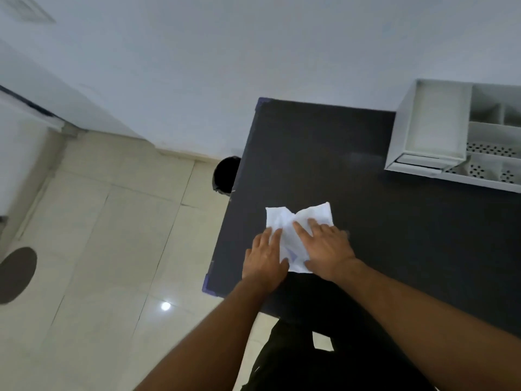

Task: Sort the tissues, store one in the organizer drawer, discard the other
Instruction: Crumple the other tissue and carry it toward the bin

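Observation:
A white tissue (290,221) lies spread on the black table (338,165) near its left front corner. My left hand (265,258) rests flat on the tissue's left edge, fingers spread. My right hand (327,246) presses flat on its right half, fingers pointing up-left. Neither hand grips it. A second tissue is not visible as a separate piece. The white organizer (479,131) stands at the table's far right, its drawer (431,122) pulled out toward the left and bare inside.
A dark round bin (225,174) stands on the tiled floor just off the table's left edge. The organizer's compartments and perforated trays sit at the right border. A pale wall runs behind the table. A dark round shape lies on the floor at far left.

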The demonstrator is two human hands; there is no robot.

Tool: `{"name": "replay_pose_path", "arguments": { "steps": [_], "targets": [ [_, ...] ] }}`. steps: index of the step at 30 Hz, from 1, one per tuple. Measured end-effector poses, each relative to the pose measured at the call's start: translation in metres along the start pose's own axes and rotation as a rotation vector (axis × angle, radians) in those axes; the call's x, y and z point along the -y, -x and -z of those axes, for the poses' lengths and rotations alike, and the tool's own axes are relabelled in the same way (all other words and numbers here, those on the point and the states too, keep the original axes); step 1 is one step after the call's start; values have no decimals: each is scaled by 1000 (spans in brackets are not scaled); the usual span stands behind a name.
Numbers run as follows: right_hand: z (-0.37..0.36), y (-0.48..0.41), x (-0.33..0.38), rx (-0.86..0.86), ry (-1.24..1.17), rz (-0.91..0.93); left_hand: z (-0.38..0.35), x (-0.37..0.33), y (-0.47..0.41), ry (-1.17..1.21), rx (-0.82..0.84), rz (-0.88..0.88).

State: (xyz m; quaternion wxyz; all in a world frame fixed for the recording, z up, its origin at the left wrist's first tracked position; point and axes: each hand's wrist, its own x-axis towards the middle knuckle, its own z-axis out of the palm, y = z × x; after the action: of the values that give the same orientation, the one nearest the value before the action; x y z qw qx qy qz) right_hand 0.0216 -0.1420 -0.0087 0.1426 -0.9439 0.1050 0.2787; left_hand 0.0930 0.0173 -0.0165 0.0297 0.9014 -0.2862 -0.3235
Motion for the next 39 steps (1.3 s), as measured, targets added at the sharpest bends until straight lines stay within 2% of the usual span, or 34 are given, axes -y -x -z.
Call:
{"name": "replay_pose_path", "arguments": {
  "steps": [3,5,10,12,14,16,18,20,23,25,29,32,36,39],
  "targets": [
    [5,-6,15,10,91,-77,-7,9,5,64,18,-56],
    [3,-13,24,56,27,-129,-5,4,5,209,27,-81],
    [-11,-18,36,18,-665,-349,2,8,-2,861,201,15],
    [-9,-11,38,13,-982,-432,8,29,-3,981,304,73],
    [0,0,44,65,-1307,-484,21,45,-1,994,363,35],
    [11,8,54,134,-1483,-428,32,58,-1,951,344,-24],
    [18,12,69,177,-1490,-344,43,66,1,896,267,-15],
    [24,16,80,184,-1398,-294,53,72,0,807,180,21],
    [25,21,95,109,-1168,-189,64,82,7,647,125,45],
    [22,24,105,23,-1074,-113,69,87,16,640,99,44],
    [16,28,121,48,-960,17,72,93,51,719,135,78],
    [12,34,137,34,-882,98,63,106,83,809,94,176],
    [0,42,166,-28,-932,53,52,127,137,1170,80,266],
    [-9,43,200,-13,-990,18,42,151,171,1322,40,320]
  ]
}}
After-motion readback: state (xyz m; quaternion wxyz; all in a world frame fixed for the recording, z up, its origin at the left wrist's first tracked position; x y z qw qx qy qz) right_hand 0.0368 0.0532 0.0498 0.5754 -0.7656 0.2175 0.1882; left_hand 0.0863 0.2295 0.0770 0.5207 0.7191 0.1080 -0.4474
